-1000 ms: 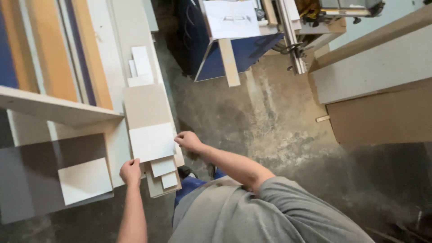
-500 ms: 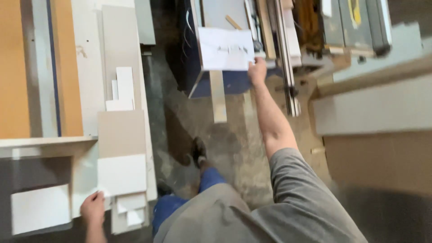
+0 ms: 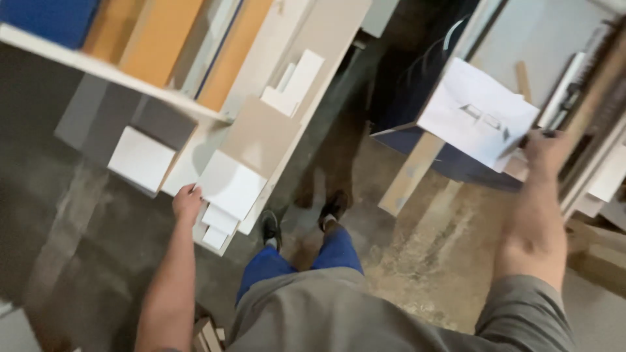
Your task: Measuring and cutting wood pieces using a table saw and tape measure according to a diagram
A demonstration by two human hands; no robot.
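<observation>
Arms reach out wide to either side of us over the grey concrete floor [image 3: 417, 254]. Our left hand [image 3: 188, 202] stretches down and forward, forearm straight, to the near edge of a square white laminated panel [image 3: 229, 185]; its fingers curl against that edge, pressed together rather than spread, and we cannot tell whether they pinch it. That panel lies on a long beige board [image 3: 261, 133], with two smaller white offcuts [image 3: 218, 225] just below it, nearer our feet. Left of the panel, another white square board [image 3: 141, 159] rests against grey sheets. Well to the right of the panel, our right hand [image 3: 546, 151] is raised with the forearm upright, fingers closed on the corner of a white paper sheet with a dark line drawing [image 3: 476, 111]. The sheet lies over a dark blue machine stand [image 3: 417, 98].
</observation>
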